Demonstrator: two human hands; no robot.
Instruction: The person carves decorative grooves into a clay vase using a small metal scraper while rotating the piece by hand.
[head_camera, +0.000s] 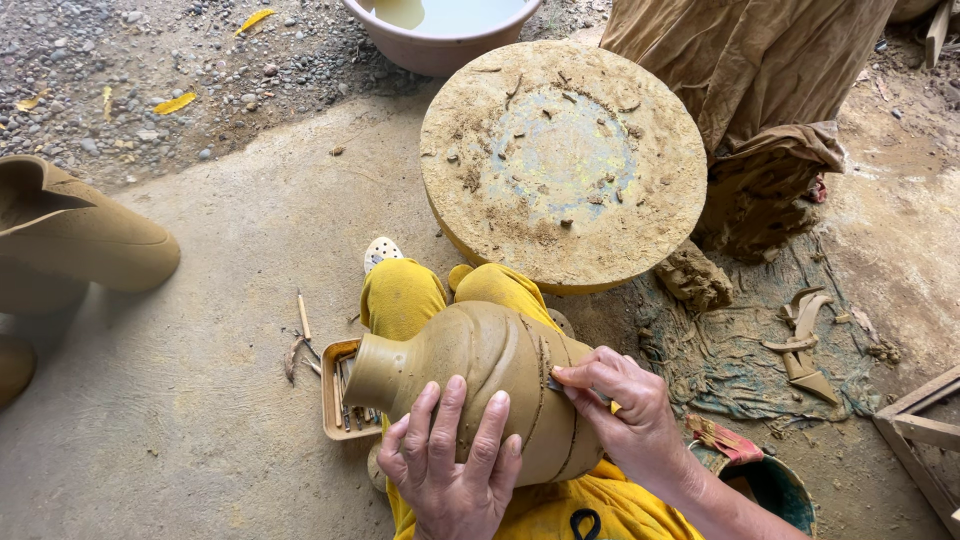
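Left hand: our left hand (452, 465) lies nearest the lens, fingers spread wide and flat over the belly of the clay vase (480, 385), bracing it rather than closing round it.
Right hand: our right hand (618, 405) pinches a small dark tool (553, 381) between thumb and forefinger, its tip set on the vase wall just right of the left fingertips.
Vase: unfired, damp, tan clay, bulbous with a narrow neck pointing left; it rests sideways on our lap, under both hands. Curved ribs swell across its shoulder, and thin cut grooves ring the body beside the tool.
Lap: yellow cloth trousers (405, 295) beneath the vase, smeared with clay.
Tray: a shallow orange-rimmed tray (329, 400) of thin sticks and tools lies just left of the neck, on the floor.
Wheel: beyond the vase, a thick round disc (563, 160), crusted with dry crumbly clay, its centre worn smooth and bluish.
Basin: past the disc, a pale pink bowl (440, 50) holding cloudy water.
Right of the grip: wet clay scraps (800, 345) on a muddy blue cloth, a lump of rough clay (693, 277), and draped mud-brown fabric (750, 60) farther out.
Far left: a smooth brown clay form (75, 240) on the concrete, gravel behind it.
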